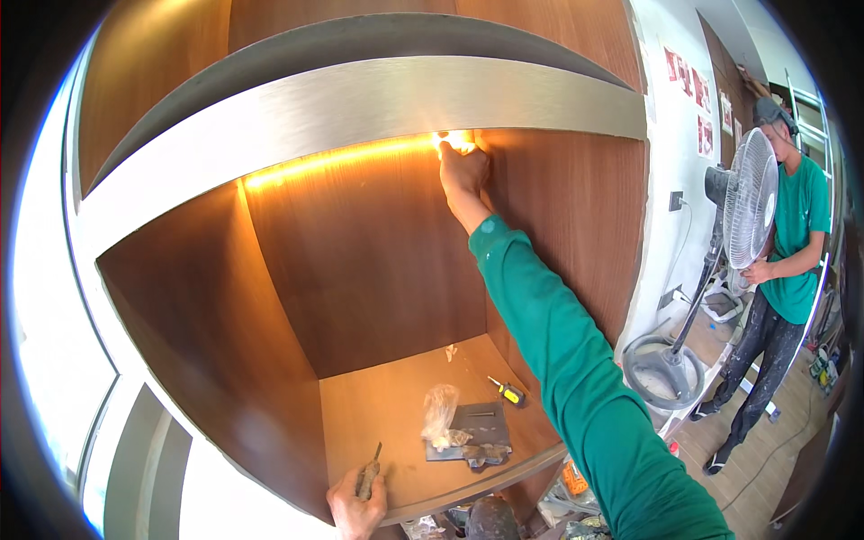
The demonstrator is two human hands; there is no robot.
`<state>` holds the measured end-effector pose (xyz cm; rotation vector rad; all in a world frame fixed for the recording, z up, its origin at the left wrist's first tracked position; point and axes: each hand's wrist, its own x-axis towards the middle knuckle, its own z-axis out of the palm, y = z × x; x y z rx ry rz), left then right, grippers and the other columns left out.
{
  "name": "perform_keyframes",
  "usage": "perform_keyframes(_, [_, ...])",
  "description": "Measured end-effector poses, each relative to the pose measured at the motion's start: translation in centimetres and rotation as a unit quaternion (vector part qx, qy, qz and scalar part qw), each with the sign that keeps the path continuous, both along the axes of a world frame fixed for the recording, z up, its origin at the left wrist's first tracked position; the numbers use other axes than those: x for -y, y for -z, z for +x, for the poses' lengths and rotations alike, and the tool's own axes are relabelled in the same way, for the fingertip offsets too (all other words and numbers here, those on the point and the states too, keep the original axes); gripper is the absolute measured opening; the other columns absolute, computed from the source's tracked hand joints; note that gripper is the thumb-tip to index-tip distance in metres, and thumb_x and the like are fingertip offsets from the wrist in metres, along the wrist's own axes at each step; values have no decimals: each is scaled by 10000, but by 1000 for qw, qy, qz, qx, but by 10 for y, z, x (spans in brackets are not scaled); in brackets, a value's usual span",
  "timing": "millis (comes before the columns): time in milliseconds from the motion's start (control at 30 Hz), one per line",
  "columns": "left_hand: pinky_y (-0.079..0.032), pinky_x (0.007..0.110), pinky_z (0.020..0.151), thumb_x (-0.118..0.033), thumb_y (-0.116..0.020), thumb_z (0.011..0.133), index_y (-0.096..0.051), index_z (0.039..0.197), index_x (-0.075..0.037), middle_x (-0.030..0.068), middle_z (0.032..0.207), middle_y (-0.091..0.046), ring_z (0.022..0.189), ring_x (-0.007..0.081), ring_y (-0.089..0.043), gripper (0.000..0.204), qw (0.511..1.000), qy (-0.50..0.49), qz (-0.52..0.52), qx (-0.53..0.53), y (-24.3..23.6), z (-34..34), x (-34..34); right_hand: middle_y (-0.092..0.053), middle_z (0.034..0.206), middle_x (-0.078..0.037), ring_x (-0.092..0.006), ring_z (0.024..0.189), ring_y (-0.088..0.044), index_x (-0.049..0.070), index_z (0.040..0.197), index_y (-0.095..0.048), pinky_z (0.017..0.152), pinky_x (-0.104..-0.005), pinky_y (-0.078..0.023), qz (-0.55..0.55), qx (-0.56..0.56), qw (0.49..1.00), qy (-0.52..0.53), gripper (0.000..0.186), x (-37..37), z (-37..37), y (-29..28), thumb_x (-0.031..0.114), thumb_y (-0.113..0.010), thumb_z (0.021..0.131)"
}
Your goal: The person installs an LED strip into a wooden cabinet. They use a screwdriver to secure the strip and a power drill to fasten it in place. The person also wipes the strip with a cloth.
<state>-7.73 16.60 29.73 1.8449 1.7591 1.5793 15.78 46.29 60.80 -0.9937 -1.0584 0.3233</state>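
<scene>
My right hand [464, 171] reaches up inside a brown wood-panelled cabinet [378, 261]. Its fingers are closed at the right end of a glowing warm LED light strip [342, 158], just under the silver front band; glare hides the fingertips. Low at the cabinet's front edge, my left hand [356, 508] is wrapped round a small tool [368, 480] with a grimy handle and a thin dark tip pointing up. On the cabinet floor lie a yellow-and-black screwdriver [511, 393], a crumpled clear plastic bag [440, 410] and a dark flat plate [486, 423] with small pieces on it.
A standing fan [751, 187] with a round base is at the right. Behind it a person in a green shirt [796, 243] has a hand near the fan. A cable [765, 477] crosses the floor. Assorted items, one orange [574, 479], lie below the cabinet.
</scene>
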Motion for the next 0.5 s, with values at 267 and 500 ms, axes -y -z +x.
perform_keyframes(267, [-501, 334, 618, -97, -688, 745, -680, 900, 42, 163, 725, -674, 617, 232, -651, 208, 1000, 13, -4, 0, -1, 2, -3, -675, 729, -92, -223, 695, -623, 14, 770, -684, 669, -366, -471, 27, -87, 996, 22, 238, -4, 2, 4, 231, -625, 847])
perform_keyframes(500, [-507, 336, 620, -103, -693, 739, -678, 901, 48, 165, 722, -675, 623, 240, -660, 222, 1000, 20, 18, 0, 4, -1, -6, -643, 749, -58, -154, 742, -579, 10, 805, -664, 687, -339, -455, 143, -224, 962, -54, 138, -10, -9, 6, 134, -612, 832])
